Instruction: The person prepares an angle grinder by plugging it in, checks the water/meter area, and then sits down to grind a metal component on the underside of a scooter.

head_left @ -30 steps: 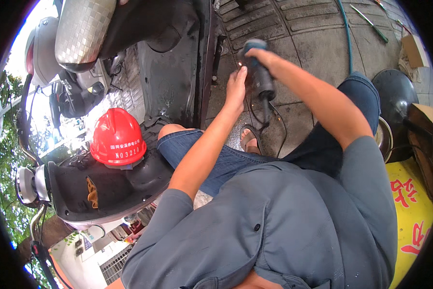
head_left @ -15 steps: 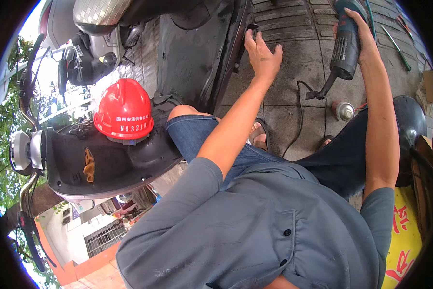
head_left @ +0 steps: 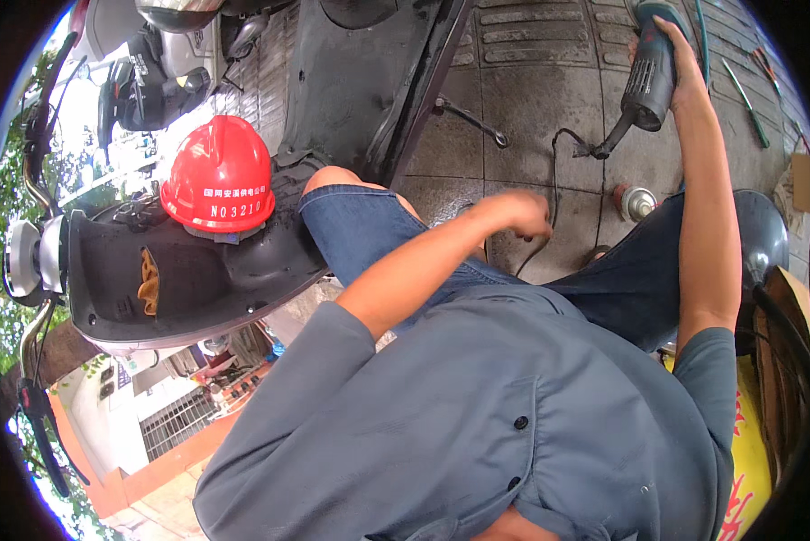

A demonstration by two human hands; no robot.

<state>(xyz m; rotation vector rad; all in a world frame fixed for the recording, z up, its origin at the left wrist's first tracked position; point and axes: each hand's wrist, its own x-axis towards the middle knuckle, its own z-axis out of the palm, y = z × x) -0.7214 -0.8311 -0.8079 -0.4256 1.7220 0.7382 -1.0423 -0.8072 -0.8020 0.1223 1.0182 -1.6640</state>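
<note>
My right hand (head_left: pixel 682 77) is wrapped around the body of a dark corded angle grinder (head_left: pixel 648 86), held up at the upper right with its narrow tail hanging down. Its working end is cut off by the picture's top edge. A black power cord (head_left: pixel 555 180) runs from the tail toward my feet. Between my knees, my left hand (head_left: pixel 522 215) is curled and slightly blurred, right beside that cord. Something small and dark shows under its fingers; I cannot tell what it is. A spray can (head_left: pixel 636 203) stands on the paving by my right leg.
On my left is a dark scooter (head_left: pixel 333 117) with its kickstand (head_left: pixel 472 120) out. A red hard hat (head_left: pixel 220 176) and a tan glove-like cloth (head_left: pixel 149 281) rest on another scooter part (head_left: pixel 188 307). A green-handled screwdriver (head_left: pixel 749 108) lies at far right.
My left hand has come back from beside the scooter to between my knees, its fingers curling. The kickstand is now uncovered. My right hand keeps hold of the grinder.
</note>
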